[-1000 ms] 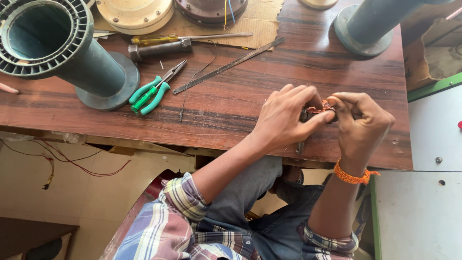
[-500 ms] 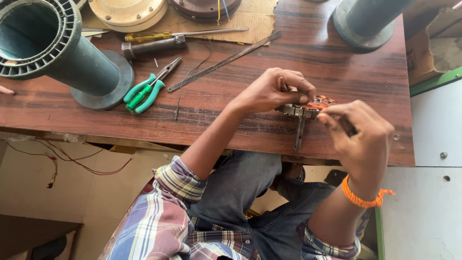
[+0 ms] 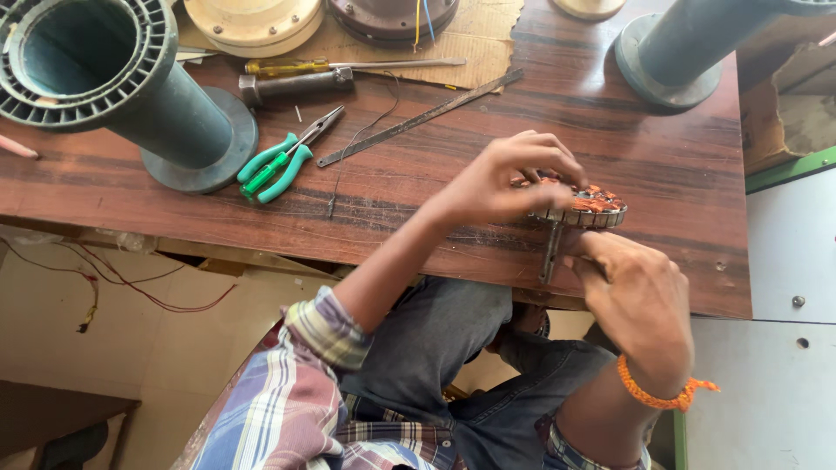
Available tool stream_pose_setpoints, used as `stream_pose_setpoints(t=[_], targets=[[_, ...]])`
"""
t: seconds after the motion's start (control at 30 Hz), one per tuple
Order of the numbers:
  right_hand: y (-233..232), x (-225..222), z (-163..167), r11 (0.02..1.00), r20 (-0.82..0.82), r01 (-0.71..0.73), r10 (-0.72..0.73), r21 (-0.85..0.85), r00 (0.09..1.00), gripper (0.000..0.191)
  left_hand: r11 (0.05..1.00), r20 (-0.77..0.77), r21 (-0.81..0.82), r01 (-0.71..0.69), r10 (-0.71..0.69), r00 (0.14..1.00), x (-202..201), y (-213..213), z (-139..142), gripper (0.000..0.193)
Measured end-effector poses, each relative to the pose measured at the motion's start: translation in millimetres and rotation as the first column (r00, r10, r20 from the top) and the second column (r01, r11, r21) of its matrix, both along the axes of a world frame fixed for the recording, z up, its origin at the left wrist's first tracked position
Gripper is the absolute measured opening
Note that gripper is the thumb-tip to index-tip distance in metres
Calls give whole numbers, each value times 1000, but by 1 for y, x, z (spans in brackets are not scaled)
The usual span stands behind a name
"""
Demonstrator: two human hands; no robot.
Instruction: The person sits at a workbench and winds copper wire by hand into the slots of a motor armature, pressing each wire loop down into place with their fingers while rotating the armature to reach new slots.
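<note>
In the head view, your left hand (image 3: 501,178) arches over a small round wound part (image 3: 585,205), a toothed metal disc packed with copper-coloured wire, its fingertips pinching at the top. That part sits on the wooden table (image 3: 610,113) near its front edge, on a thin metal shaft (image 3: 549,252) that runs down towards you. Your right hand (image 3: 636,300), just in front of the part, closes round the shaft's lower end; the grip itself is hidden under the knuckles. You seem to be in the middle of dressing or seating the windings, so the next move calls for a steady shaft and fine finger work.

Left of the part lie green-handled pliers (image 3: 279,161). Further left stands a big grey-green flanged tube (image 3: 113,83), an open container; nothing shows in its bore.
</note>
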State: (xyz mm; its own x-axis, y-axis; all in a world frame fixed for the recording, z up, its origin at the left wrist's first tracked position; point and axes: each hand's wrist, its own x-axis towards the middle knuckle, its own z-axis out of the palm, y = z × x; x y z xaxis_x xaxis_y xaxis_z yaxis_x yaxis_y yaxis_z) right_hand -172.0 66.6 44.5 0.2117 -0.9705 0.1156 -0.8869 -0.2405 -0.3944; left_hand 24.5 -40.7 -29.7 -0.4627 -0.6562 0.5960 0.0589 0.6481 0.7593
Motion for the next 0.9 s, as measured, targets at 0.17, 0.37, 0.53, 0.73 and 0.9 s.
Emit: stream_pose_setpoints(t=[0.17, 0.37, 0.53, 0.73, 0.9], targets=[[-3, -21, -2, 996, 224, 92, -93, 12, 970, 13, 916, 183, -231, -327, 371, 910, -25, 41, -11, 50], [-6, -28, -9, 983, 340, 155, -114, -98, 934, 9, 900, 132, -197, -390, 418, 899, -30, 47, -16, 48], [-6, -26, -11, 978, 364, 74, 2, -196, 931, 11, 892, 88, -169, -418, 436, 896, -31, 53, -13, 46], [-8, -29, -16, 967, 326, 49, 37, -250, 944, 13, 883, 62, -167, -440, 454, 889, -35, 54, -15, 45], [-28, -27, -32, 960, 396, 72, 43, -271, 917, 14, 876, 55, -170, -452, 466, 883, -36, 54, -11, 45]])
